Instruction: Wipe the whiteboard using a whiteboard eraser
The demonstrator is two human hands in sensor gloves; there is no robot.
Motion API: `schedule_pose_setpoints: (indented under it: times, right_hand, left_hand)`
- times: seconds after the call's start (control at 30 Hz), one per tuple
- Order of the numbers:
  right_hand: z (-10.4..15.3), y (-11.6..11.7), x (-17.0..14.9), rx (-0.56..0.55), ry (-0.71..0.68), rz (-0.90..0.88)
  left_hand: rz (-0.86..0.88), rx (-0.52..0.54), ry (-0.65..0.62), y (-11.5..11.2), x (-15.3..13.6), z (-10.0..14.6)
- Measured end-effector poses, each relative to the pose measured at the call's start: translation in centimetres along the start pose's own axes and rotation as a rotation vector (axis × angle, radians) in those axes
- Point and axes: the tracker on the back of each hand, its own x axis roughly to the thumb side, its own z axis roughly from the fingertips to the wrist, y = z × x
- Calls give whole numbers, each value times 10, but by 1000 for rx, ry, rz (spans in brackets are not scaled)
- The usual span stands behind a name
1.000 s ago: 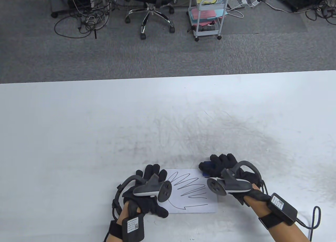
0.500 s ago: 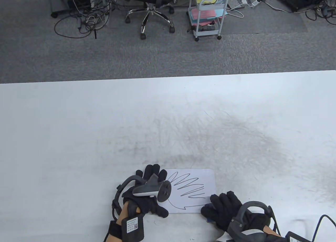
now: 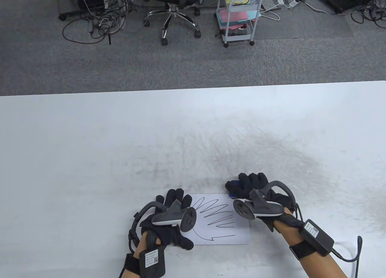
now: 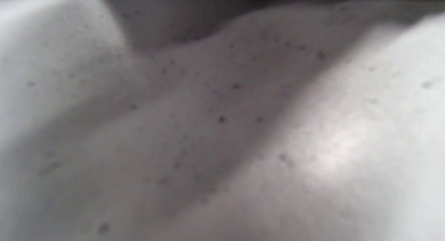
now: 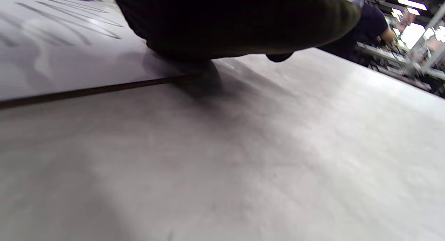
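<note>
Near table (image 3: pixel 90 139) edge at 6 o'clock: whiteboard (image 3: pixel 238 237) w/ scribbles. Left hand (image 3: pixel 169 220) rests flat on its 9 o'clock side, fingers spread. Right hand (image 3: pixel 256 193) grips blue eraser (image 3: pixel 232 194) at board's 1 o'clock corner.

left hand (image 3: pixel 169 217): palm down, fingers spread flat, near the tabletop's near edge, tracker on its back | right hand (image 3: pixel 256 193): fingers curled in a grip, forearm angling in from the near right, tracker on its back
</note>
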Motion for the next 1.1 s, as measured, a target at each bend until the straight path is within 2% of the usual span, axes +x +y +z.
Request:
schedule_pose_setpoints:
  times: [0.13, 0.2, 0.33, 0.4, 0.47, 0.53, 0.7, 0.8, 0.9, 0.97, 1.1]
  right_hand:
    - [42, -3, 32, -14, -116, 46]
    - [71, -6, 55, -16, -200, 84]
    - [99, -11, 78, -22, -288, 173]
    - [96, -13, 78, -15, -281, 189]
    - [86, -12, 70, 16, -242, 114]
    - [67, -11, 56, 45, -175, 61]
    - [-7, -8, 5, 114, 35, -55]
    - [-27, -7, -7, 106, 44, -64]
    - [-19, -6, 0, 64, 21, -13]
    - [-4, -6, 12, 5, -42, 56]
    - [47, -9, 49, -4, -170, 84]
  left_hand:
    - [-1, 0, 2, 0, 0, 0]
    - [-1, -1, 2, 0, 0, 0]
    - [-2, 0, 2, 0, 0, 0]
    - [-3, 0, -1, 0, 0, 0]
    - [-2, 0, -3, 0, 0, 0]
    - [-3, 0, -3, 0, 0, 0]
    - [-1, -1, -4, 0, 0, 0]
    - [-1, -1, -3, 0, 0, 0]
    - [1, 0, -2, 0, 0, 0]
    - [1, -1, -2, 0, 0, 0]
    - [0, -2, -1, 0, 0, 0]
